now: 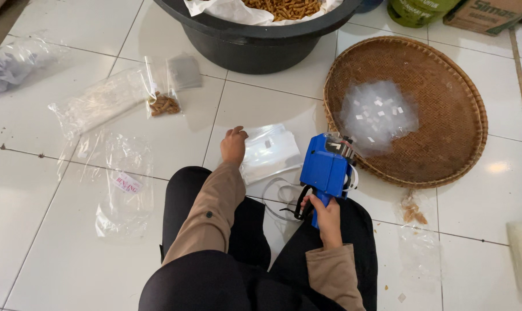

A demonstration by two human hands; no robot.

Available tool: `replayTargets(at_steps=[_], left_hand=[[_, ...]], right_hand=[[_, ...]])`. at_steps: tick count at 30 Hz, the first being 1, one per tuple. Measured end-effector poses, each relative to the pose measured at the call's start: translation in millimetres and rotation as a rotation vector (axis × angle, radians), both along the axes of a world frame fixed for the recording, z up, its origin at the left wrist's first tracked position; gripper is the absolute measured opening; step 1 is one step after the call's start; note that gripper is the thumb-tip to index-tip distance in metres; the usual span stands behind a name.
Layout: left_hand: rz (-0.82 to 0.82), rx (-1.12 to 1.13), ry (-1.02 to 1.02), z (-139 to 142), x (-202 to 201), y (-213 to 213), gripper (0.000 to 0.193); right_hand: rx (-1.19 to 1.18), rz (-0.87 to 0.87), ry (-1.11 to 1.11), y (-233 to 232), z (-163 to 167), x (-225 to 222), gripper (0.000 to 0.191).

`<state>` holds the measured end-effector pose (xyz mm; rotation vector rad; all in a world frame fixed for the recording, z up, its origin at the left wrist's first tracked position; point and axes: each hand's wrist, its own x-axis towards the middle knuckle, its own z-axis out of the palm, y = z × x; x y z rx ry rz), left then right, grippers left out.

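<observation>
White floor tiles (71,270) carry everything. Left hand (234,145) presses flat on a clear plastic pouch (269,151); right hand (327,216) grips a blue plastic label gun (324,168) just beside it. Pinning the pouch smooth and taut should help the label sit straight.

Clear bags (122,184) on tiles — cardboard box (486,14) top-right.

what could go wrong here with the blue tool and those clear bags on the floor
1. The left hand presses the clear bag right beside the nose of the blue handheld tool gripped by the right hand; fingers might get caught.
2. The loose strap dangling under the tool may snag on the knees.
3. The stacked clear bags on the woven tray look light and could slide off.
</observation>
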<state>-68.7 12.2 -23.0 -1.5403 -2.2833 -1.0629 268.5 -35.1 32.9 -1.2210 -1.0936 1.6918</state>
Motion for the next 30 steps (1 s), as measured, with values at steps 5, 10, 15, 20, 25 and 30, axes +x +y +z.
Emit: replayTargets(at_steps=[5,10,15,20,25,30], left_hand=[[0.046,-0.003,-0.195,22,17,9,0.009],[-0.06,0.132,-0.827,51,69,57,0.02],[-0.18,0.064,-0.961,61,152,115,0.025],[-0.23,-0.06,-0.844,62,202,147,0.035],[-0.337,-0.205,-0.514,47,174,123,0.065],[-0.191,-0.593,-0.149,38,79,54,0.082]], right_hand=[[0.005,-0.07,0.046,-3,8,1,0.023],[0.295,-0.307,0.116,-2,13,0,0.021],[0.439,-0.45,0.086,2,15,16,0.019],[0.356,-0.485,0.098,6,14,24,0.019],[0.298,-0.394,0.082,6,10,26,0.018],[0.279,-0.145,-0.053,4,-3,21,0.022]])
